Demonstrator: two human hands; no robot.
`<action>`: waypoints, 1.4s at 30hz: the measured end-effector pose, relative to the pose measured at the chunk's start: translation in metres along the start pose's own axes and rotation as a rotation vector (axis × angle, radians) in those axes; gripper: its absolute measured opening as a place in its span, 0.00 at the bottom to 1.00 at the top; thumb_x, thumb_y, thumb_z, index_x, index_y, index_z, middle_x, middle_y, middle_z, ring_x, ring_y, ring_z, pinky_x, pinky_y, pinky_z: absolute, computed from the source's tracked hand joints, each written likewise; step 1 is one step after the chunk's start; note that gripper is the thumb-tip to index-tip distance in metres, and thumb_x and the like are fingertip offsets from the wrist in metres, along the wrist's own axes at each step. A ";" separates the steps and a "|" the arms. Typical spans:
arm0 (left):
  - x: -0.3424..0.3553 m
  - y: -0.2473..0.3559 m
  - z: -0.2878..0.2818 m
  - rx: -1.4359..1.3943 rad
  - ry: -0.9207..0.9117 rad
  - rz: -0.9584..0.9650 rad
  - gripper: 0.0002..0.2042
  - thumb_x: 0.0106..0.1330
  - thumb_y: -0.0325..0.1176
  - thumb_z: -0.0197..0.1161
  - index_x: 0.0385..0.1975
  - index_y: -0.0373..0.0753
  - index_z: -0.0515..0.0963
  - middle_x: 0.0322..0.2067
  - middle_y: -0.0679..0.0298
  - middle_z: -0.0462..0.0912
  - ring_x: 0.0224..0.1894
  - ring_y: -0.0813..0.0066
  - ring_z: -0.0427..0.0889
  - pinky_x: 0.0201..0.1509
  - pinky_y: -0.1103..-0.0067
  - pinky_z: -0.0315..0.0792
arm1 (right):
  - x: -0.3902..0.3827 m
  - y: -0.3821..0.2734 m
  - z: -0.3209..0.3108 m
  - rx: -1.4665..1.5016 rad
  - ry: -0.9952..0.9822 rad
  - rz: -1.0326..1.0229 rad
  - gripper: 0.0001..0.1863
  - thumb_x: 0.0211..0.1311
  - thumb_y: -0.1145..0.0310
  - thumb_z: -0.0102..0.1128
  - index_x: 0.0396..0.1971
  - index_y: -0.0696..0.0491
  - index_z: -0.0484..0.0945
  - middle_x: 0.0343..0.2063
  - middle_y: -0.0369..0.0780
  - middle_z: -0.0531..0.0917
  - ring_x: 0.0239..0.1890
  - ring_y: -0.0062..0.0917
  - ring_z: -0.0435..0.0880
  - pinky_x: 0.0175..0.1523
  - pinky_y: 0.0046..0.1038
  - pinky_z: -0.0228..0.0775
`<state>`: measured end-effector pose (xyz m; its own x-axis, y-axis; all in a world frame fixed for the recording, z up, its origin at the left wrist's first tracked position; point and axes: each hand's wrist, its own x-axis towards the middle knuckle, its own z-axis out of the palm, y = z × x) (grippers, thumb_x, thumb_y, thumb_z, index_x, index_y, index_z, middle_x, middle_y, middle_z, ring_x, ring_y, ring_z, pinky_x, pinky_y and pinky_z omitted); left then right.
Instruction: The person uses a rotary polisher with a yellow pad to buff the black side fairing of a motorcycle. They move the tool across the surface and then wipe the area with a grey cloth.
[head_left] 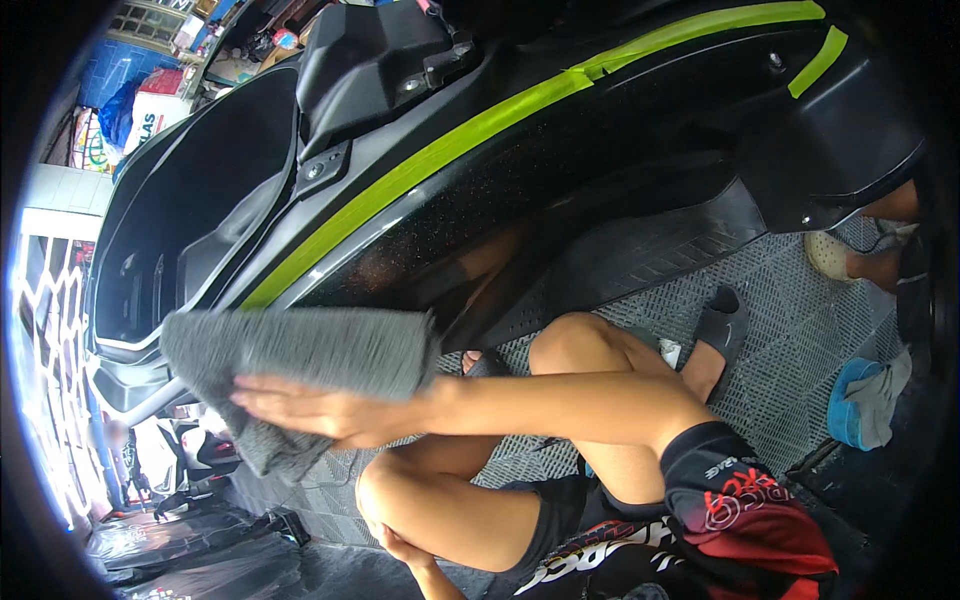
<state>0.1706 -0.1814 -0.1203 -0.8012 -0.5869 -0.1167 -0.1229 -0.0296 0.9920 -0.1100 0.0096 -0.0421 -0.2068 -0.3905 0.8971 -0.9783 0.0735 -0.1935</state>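
Note:
My right hand (340, 410) presses and grips a folded grey microfibre towel (310, 345), slightly blurred. The towel lies at the lower edge of a glossy black scooter panel (480, 220), where it overlaps the end of a green masking tape strip (430, 165). Whether it touches the panel I cannot tell. That tape follows the panel's long curved edge, and a short separate piece (820, 62) sticks near the far right end. My left hand (405, 550) rests by my bent knee (390, 490), its fingers partly hidden and apart, holding nothing visible.
A blue basin (850, 405) with a grey cloth (885, 400) over its rim stands at the right on the grey grid floor mat (770, 290). Another person's foot in a beige clog (830, 255) is near the scooter. A white motorcycle (170, 450) stands at the left.

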 end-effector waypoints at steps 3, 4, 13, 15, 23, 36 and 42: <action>-0.005 0.012 0.006 0.109 0.061 0.034 0.34 0.72 0.53 0.43 0.69 0.31 0.64 0.64 0.49 0.72 0.65 0.57 0.72 0.71 0.65 0.61 | -0.030 0.015 -0.045 -0.372 0.149 -0.001 0.34 0.56 0.68 0.53 0.67 0.54 0.74 0.73 0.38 0.68 0.78 0.31 0.57 0.82 0.43 0.39; -0.005 0.018 0.011 0.158 0.079 0.064 0.34 0.72 0.53 0.43 0.69 0.31 0.64 0.63 0.50 0.73 0.65 0.57 0.72 0.71 0.65 0.61 | -0.043 0.020 -0.062 -0.414 0.129 0.016 0.33 0.57 0.67 0.53 0.66 0.52 0.74 0.73 0.37 0.68 0.78 0.31 0.59 0.81 0.43 0.42; -0.011 0.026 0.023 -0.008 0.241 0.045 0.37 0.73 0.59 0.41 0.68 0.32 0.65 0.61 0.47 0.76 0.63 0.55 0.75 0.67 0.63 0.67 | -0.154 0.043 -0.207 -0.778 0.061 0.562 0.37 0.64 0.42 0.55 0.59 0.60 0.77 0.73 0.51 0.65 0.78 0.43 0.57 0.78 0.50 0.40; -0.009 0.016 0.013 -0.094 0.206 0.003 0.37 0.73 0.60 0.41 0.68 0.31 0.65 0.61 0.47 0.76 0.63 0.55 0.75 0.67 0.63 0.67 | -0.155 0.041 -0.188 -0.793 0.110 0.588 0.33 0.66 0.54 0.53 0.65 0.62 0.71 0.71 0.54 0.65 0.78 0.48 0.54 0.78 0.49 0.36; -0.002 -0.013 -0.027 -0.277 0.082 0.002 0.33 0.75 0.56 0.42 0.65 0.31 0.68 0.61 0.50 0.76 0.63 0.59 0.75 0.65 0.65 0.69 | -0.037 -0.006 -0.068 -0.557 -0.012 0.387 0.47 0.68 0.28 0.30 0.73 0.48 0.66 0.76 0.41 0.61 0.80 0.40 0.53 0.80 0.53 0.25; -0.027 0.014 0.005 -0.161 0.208 -0.024 0.33 0.76 0.57 0.42 0.63 0.31 0.70 0.58 0.52 0.78 0.60 0.61 0.77 0.64 0.67 0.70 | -0.004 0.008 -0.030 -0.028 -0.189 -0.044 0.41 0.59 0.65 0.63 0.74 0.52 0.62 0.74 0.44 0.64 0.75 0.37 0.63 0.77 0.42 0.58; -0.018 0.017 0.012 -0.206 0.159 -0.017 0.33 0.75 0.58 0.43 0.62 0.31 0.72 0.57 0.51 0.79 0.59 0.59 0.78 0.63 0.65 0.71 | -0.079 0.014 -0.107 -0.261 -0.345 0.152 0.43 0.46 0.60 0.66 0.70 0.41 0.72 0.71 0.27 0.71 0.74 0.22 0.67 0.79 0.48 0.48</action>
<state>0.1757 -0.1620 -0.1023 -0.6959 -0.7043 -0.1404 -0.0002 -0.1953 0.9808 -0.1078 0.1399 -0.0732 -0.3765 -0.6371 0.6726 -0.9159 0.3651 -0.1668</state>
